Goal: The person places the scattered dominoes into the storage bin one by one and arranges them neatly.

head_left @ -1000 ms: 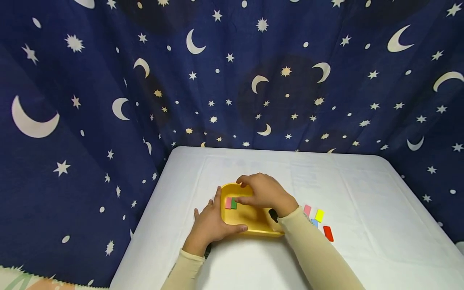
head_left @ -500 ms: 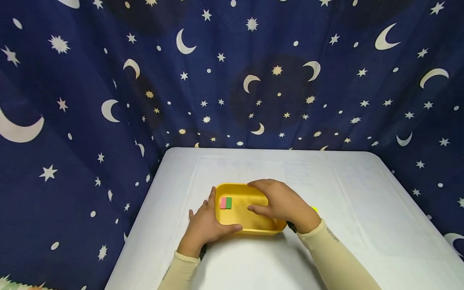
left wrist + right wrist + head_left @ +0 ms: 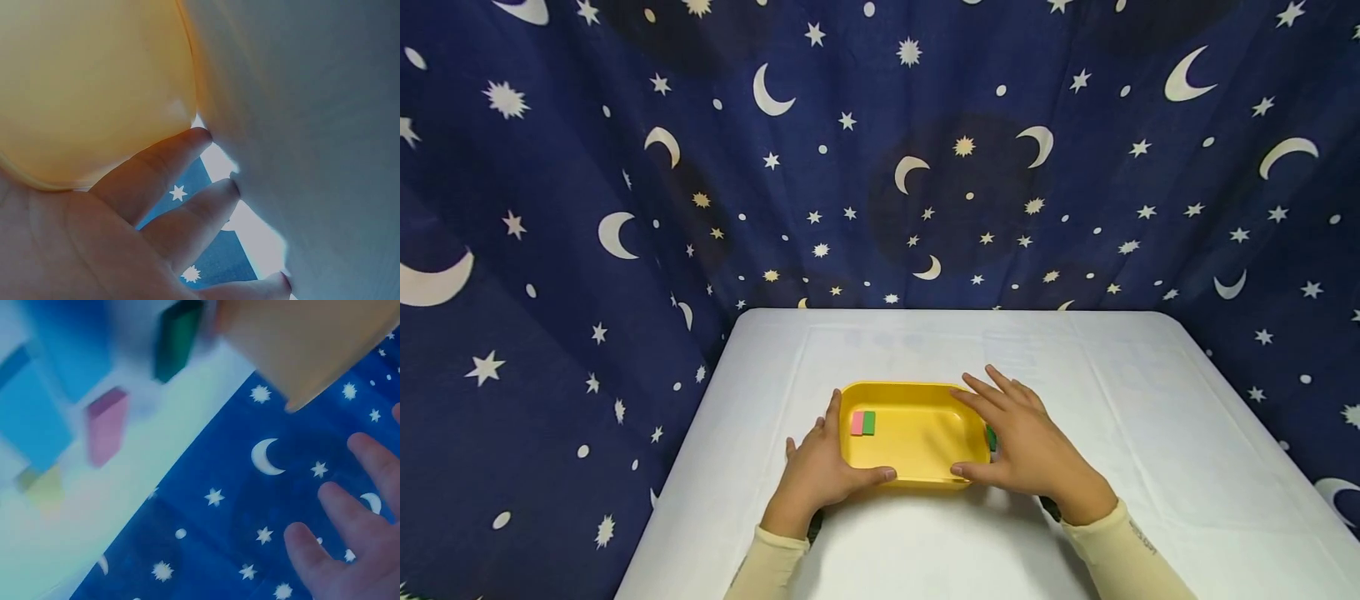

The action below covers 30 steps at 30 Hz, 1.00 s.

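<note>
A yellow tray (image 3: 917,442) lies on the white table. A pink block (image 3: 857,423) and a green block (image 3: 868,423) stand side by side at its left end. My left hand (image 3: 816,471) rests against the tray's left end, its thumb along the near rim and its index finger along the left side. My right hand (image 3: 1030,442) is at the right end with fingers spread, the thumb by the near right corner. Another green block (image 3: 992,438) shows just outside the right wall, partly behind that hand. Whether the right fingers touch the tray is unclear.
Outside the tray, the right wrist view shows a pink block (image 3: 106,428), blue blocks (image 3: 31,409) and a blurred yellow block (image 3: 44,487). A dark blue curtain (image 3: 850,192) with moons and stars hangs behind the white table (image 3: 1150,400).
My right hand has moved right, from over the tray's inside to its right end, its fingers spreading. The left hand stays at the left end. The camera view has shifted slightly.
</note>
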{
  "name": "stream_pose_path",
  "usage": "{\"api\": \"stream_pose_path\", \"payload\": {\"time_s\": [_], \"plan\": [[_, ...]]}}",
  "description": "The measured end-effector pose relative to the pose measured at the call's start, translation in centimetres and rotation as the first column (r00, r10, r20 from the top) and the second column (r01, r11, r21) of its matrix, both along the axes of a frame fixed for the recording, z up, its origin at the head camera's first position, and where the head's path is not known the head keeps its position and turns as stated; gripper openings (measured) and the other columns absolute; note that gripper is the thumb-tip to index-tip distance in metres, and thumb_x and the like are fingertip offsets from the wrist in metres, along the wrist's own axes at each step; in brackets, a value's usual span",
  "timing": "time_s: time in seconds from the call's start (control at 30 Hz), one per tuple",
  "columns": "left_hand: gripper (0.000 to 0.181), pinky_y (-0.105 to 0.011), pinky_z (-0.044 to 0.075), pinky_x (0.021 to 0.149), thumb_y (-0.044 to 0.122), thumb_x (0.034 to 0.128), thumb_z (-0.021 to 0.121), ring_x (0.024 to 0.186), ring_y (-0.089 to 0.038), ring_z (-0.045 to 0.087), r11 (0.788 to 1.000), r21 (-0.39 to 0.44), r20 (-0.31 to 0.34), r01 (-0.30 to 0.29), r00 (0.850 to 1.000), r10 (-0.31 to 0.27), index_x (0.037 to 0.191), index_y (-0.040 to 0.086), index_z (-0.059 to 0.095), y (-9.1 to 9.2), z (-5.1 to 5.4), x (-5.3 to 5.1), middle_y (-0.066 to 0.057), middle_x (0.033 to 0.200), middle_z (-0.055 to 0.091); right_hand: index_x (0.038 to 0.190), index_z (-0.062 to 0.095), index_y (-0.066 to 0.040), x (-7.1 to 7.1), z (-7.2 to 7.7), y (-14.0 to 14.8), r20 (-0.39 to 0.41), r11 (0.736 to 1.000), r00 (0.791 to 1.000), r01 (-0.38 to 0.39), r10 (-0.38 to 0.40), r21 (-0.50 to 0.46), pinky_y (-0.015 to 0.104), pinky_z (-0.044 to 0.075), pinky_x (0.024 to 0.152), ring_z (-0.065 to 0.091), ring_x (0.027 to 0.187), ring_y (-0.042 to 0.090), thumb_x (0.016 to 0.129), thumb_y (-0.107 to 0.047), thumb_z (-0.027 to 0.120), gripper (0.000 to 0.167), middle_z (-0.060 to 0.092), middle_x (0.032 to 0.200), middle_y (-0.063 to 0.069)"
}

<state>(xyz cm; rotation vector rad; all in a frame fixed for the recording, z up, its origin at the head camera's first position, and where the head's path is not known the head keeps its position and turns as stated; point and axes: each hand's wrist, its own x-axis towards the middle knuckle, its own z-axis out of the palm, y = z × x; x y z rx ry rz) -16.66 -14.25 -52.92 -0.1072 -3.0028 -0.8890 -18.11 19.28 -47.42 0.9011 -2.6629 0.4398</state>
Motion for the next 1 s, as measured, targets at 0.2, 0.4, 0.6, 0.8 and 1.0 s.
{"api": "stream_pose_path", "payload": {"time_s": [0.2,0.4,0.6,0.8,1.0], "plan": [[0.159,-0.082,0.013,0.114,0.103,0.0489,0.069,0.144,-0.034,0.049,1.0,0.009,0.01,-0.007,1.0,0.007,0.172,0.028,0.002,-0.2,0.2,0.1,-0.016,0.154,0.054,0.159,0.049,-0.027,0.3,-1.3,2.3,0.022,0.998,0.999,0.038,-0.037,-0.045,0.072,0.025,0.115,0.019,0.159,0.035,0.073,-0.082,0.077,0.106,0.037,0.168,-0.002],[0.159,-0.083,0.015,0.112,0.101,0.0489,0.071,0.141,-0.034,0.052,1.0,0.006,-0.003,-0.018,1.0,0.018,0.172,0.024,0.007,-0.3,0.0,0.1,-0.015,0.152,0.056,0.159,0.049,-0.029,0.3,-2.2,4.4,0.035,0.986,0.993,0.119,-0.115,-0.118,0.074,0.021,0.116,0.015,0.16,0.036,0.073,-0.078,0.082,0.105,0.038,0.168,0.0],[0.157,-0.082,0.013,0.113,0.101,0.0507,0.07,0.145,-0.036,0.048,1.0,0.021,0.008,0.006,1.0,-0.006,0.172,0.027,0.004,0.1,0.0,0.0,-0.015,0.155,0.054,0.156,0.054,-0.022,0.3,-2.3,6.2,-0.022,0.97,0.988,0.148,-0.155,-0.196,0.073,0.018,0.118,0.018,0.159,0.04,0.073,-0.064,0.089,0.099,0.046,0.163,0.01],[0.157,-0.083,0.014,0.113,0.101,0.051,0.071,0.144,-0.035,0.05,1.0,0.012,0.011,0.0,1.0,0.0,0.172,0.026,0.003,0.1,0.0,0.1,-0.015,0.155,0.054,0.156,0.054,-0.025,0.1,-2.6,7.3,-0.002,0.957,0.983,0.179,-0.184,-0.229,0.074,0.019,0.117,0.018,0.159,0.038,0.075,-0.057,0.091,0.094,0.047,0.162,0.009],[0.157,-0.083,0.014,0.113,0.101,0.0513,0.07,0.144,-0.036,0.049,1.0,0.009,0.007,0.007,1.0,-0.007,0.172,0.026,0.003,0.0,0.2,0.0,-0.015,0.156,0.053,0.155,0.055,-0.023,0.0,-3.0,7.8,0.018,0.949,0.98,0.194,-0.196,-0.248,0.074,0.018,0.117,0.019,0.159,0.038,0.077,-0.05,0.091,0.09,0.049,0.161,0.01]]}}
